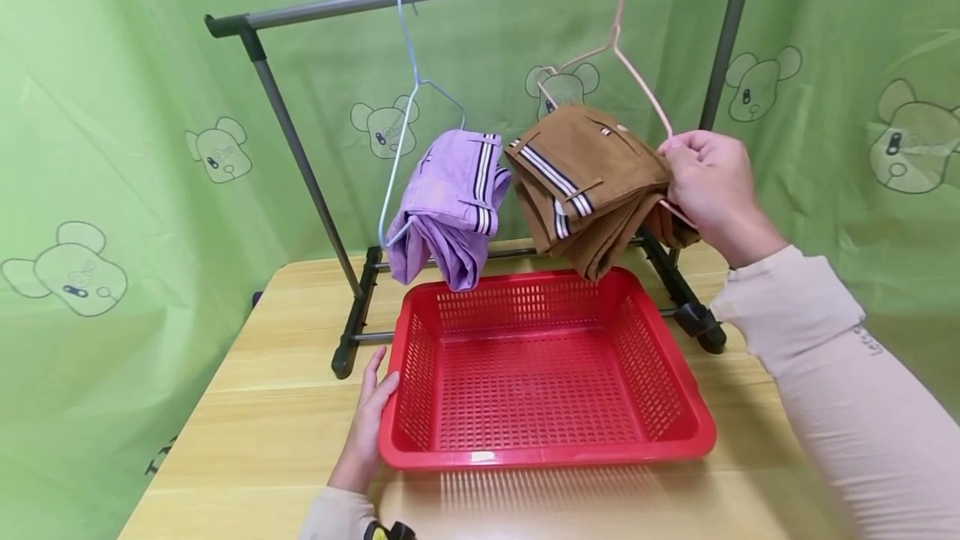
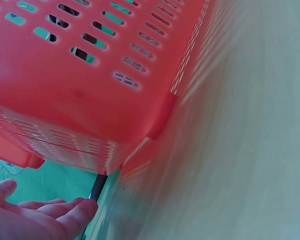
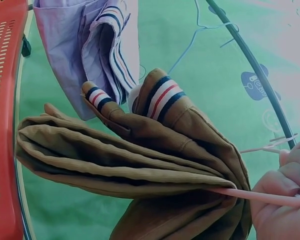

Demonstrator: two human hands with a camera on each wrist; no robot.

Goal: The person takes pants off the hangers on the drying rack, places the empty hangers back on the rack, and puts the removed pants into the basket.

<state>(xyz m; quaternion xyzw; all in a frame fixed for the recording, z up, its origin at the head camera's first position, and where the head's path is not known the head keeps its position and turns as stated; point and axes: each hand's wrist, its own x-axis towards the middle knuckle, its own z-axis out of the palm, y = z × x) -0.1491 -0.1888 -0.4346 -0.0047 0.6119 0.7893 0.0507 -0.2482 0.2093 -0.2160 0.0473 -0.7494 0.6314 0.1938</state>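
My right hand grips the side of a pink hanger, whose hook is up at the rail. Folded brown trousers with a striped waistband drape over its lower bar; in the right wrist view that bar runs from the folds into my fingers. Beside them, purple trousers hang folded on a blue hanger. Low on the left, my left hand is at the left wall of a red plastic basket, its fingers extended. The basket holds nothing visible.
A grey metal rack stands on the wooden table, its black feet behind and beside the basket. Green curtain fabric with printed bear heads surrounds the table.
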